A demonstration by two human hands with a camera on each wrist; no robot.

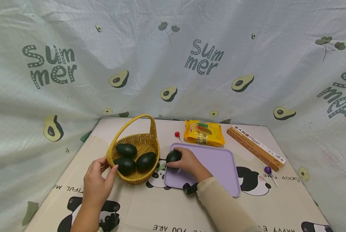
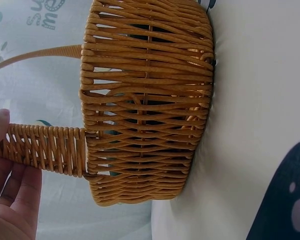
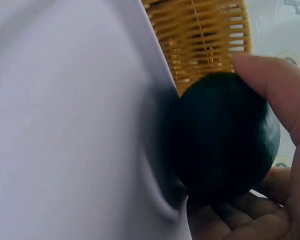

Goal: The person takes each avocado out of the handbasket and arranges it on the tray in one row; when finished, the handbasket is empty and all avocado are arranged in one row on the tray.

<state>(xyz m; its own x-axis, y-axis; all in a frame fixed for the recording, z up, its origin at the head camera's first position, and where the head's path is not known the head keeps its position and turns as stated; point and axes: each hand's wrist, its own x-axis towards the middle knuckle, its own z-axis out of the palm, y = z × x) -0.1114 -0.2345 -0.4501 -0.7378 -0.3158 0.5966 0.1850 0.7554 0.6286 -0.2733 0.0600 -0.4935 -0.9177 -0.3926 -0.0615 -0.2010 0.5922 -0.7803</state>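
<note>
A yellow wicker basket [image 1: 144, 141] with an arched handle stands at the left of the table, holding a dark green avocado [image 1: 126, 150] at the back and two more avocados in front. My left hand [image 1: 98, 182] pinches the base of the basket's handle [image 2: 45, 147] between thumb and fingers. Over the left edge of a lilac tray [image 1: 213, 164], my right hand [image 1: 187, 162] grips another dark green avocado [image 3: 222, 137], thumb on one side and fingers curled beneath it in the right wrist view. The basket sits just left of this avocado.
Behind the tray lie a yellow snack packet [image 1: 205, 132] and a red lollipop [image 1: 177, 134]. A long pasta box [image 1: 255, 148] lies at the right, with a purple lollipop [image 1: 267, 170] in front of it. A printed curtain [image 1: 144, 48] hangs behind the table.
</note>
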